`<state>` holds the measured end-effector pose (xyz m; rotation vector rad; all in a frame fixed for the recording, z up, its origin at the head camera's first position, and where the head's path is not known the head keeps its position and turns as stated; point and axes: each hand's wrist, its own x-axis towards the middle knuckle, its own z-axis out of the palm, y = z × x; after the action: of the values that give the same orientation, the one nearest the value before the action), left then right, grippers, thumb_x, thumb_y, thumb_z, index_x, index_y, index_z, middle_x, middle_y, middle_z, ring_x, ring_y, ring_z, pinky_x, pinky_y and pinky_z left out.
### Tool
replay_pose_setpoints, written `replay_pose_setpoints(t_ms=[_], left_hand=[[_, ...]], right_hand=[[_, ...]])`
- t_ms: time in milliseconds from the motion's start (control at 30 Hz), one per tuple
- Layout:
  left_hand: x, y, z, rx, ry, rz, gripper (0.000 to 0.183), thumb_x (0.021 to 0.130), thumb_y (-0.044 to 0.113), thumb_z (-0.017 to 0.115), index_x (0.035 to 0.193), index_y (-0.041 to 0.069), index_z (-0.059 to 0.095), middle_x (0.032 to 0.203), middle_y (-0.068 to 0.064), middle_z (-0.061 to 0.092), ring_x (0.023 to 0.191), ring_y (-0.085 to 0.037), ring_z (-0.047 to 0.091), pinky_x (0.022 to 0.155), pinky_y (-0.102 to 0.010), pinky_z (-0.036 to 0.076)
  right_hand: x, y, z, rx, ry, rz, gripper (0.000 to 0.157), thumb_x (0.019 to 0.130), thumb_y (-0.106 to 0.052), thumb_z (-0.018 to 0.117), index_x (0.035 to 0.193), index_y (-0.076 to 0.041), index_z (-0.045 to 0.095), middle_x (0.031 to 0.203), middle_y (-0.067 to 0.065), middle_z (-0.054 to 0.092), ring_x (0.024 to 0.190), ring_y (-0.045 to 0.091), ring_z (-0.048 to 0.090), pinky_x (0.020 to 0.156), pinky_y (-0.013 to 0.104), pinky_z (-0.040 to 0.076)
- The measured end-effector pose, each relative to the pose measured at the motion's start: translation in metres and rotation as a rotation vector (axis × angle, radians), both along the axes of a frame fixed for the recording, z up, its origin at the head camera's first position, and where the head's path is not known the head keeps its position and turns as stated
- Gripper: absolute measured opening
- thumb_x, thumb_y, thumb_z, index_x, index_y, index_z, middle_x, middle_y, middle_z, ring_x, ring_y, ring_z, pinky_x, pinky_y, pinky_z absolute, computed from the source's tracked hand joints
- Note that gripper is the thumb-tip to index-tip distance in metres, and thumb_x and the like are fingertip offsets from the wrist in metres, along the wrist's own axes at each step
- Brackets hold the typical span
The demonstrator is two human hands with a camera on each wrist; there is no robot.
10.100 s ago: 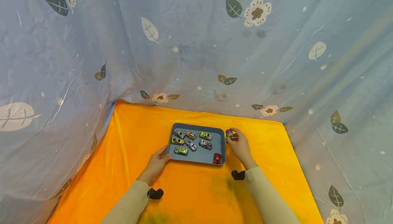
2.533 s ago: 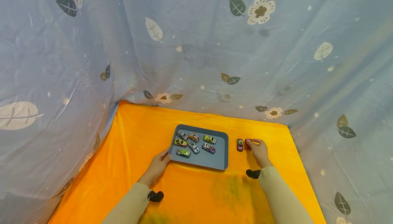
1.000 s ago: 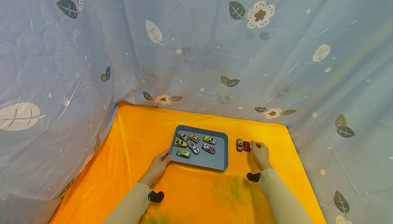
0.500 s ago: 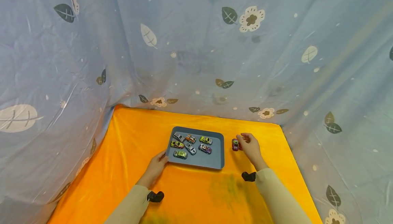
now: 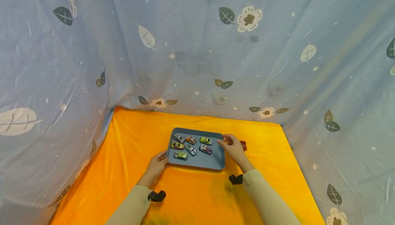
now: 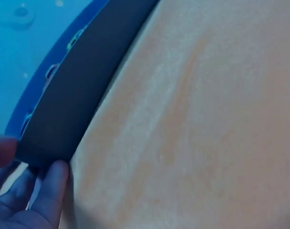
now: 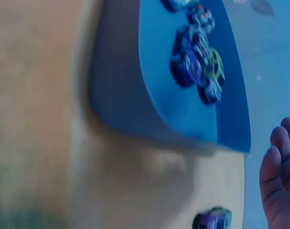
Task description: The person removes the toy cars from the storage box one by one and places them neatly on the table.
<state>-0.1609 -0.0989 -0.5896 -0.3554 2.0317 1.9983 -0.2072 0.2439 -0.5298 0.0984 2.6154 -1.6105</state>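
Note:
My left hand grips the near left corner of a shallow grey-blue tray, thumb at the rim and fingers underneath in the left wrist view. Several small toy cars stand in the tray's left and middle, among them a yellow-green one and a white-and-purple one. My right hand is at the tray's right edge, fingers extended and holding nothing. Right of it a red toy car sits on the cloth, partly covered by the hand. A purple-and-green toy car shows only in the right wrist view.
An orange cloth covers the surface under the tray. Blue curtains with leaf and flower prints enclose it at the back and on both sides.
Over ten seconds, the purple-and-green car and the red car came to stand on the cloth, the red one from the tray. My right hand has since moved left to the tray's edge.

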Motion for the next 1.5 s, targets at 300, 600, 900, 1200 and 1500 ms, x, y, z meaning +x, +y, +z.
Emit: replay_pose_setpoints(t_ms=[300,600,900,1200,1500], left_hand=[[-0.002,-0.014,-0.011,-0.022,0.071,-0.048,0.050,0.100,0.015,0.056,0.148,0.015,0.043,0.144,-0.013,0.047,0.128,-0.029,0.048,0.100,-0.039,0.046],[-0.003,-0.017,-0.021,-0.120,0.159,-0.110,0.050,0.100,0.017,0.054,0.148,0.024,0.043,0.151,-0.006,0.039,0.138,-0.029,0.034,0.109,-0.047,0.033],[0.000,-0.017,-0.029,-0.086,0.178,-0.128,0.049,0.101,0.018,0.054,0.147,0.028,0.044,0.152,-0.003,0.037,0.142,-0.028,0.026,0.112,-0.049,0.027],[0.003,-0.019,-0.031,-0.067,0.164,-0.111,0.048,0.101,0.019,0.052,0.148,0.027,0.043,0.153,-0.004,0.034,0.143,-0.027,0.023,0.113,-0.047,0.025],[0.003,-0.016,-0.034,-0.041,0.187,-0.096,0.047,0.101,0.018,0.052,0.147,0.025,0.045,0.152,-0.004,0.036,0.143,-0.027,0.024,0.113,-0.047,0.026]], right_hand=[[-0.005,-0.030,-0.020,-0.070,-0.053,0.094,0.061,0.086,-0.040,0.073,0.136,-0.009,0.054,0.120,0.008,0.060,0.108,0.026,0.057,0.091,0.043,0.050],[-0.005,-0.049,-0.040,-0.026,-0.136,0.070,0.063,0.084,-0.041,0.075,0.136,-0.012,0.054,0.132,0.009,0.054,0.120,0.028,0.048,0.105,0.049,0.039],[-0.001,-0.055,-0.059,-0.037,-0.170,0.000,0.049,0.086,-0.025,0.075,0.128,-0.007,0.059,0.119,0.011,0.058,0.103,0.025,0.051,0.092,0.042,0.046],[-0.006,-0.066,-0.068,0.067,-0.146,0.019,0.032,0.088,-0.022,0.073,0.115,-0.006,0.065,0.111,0.010,0.060,0.098,0.025,0.051,0.091,0.043,0.045],[-0.005,-0.065,-0.070,0.064,-0.134,-0.006,0.031,0.087,-0.017,0.074,0.113,-0.004,0.066,0.106,0.010,0.058,0.094,0.024,0.052,0.084,0.040,0.047]])
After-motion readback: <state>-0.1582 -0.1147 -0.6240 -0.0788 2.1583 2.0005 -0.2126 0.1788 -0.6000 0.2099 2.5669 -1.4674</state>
